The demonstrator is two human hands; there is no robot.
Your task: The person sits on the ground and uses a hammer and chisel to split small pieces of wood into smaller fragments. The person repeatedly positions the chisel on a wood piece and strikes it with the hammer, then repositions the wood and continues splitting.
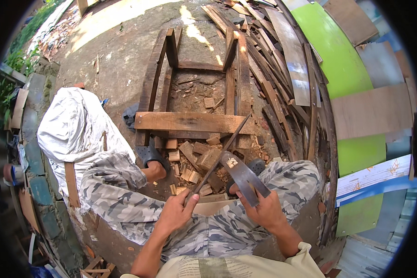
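Clasped, in the head view, are a thin dark rod (238,131) in the left hand (178,211) and a slotted dark tool (243,175) in the right hand (265,211), above loose wood blocks (209,158), while the wooden frame (190,121) beyond looks already joined, remaining work unclear.

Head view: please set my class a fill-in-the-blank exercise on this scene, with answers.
The left grip holds the long thin bar; the ____ grip holds the broad dark tool.
The trousers have a ____ pattern.
The bunched cloth is ____.
Wood offcuts lie ____ the left clog and right clog.

Missing words: right; camouflage; white; between.
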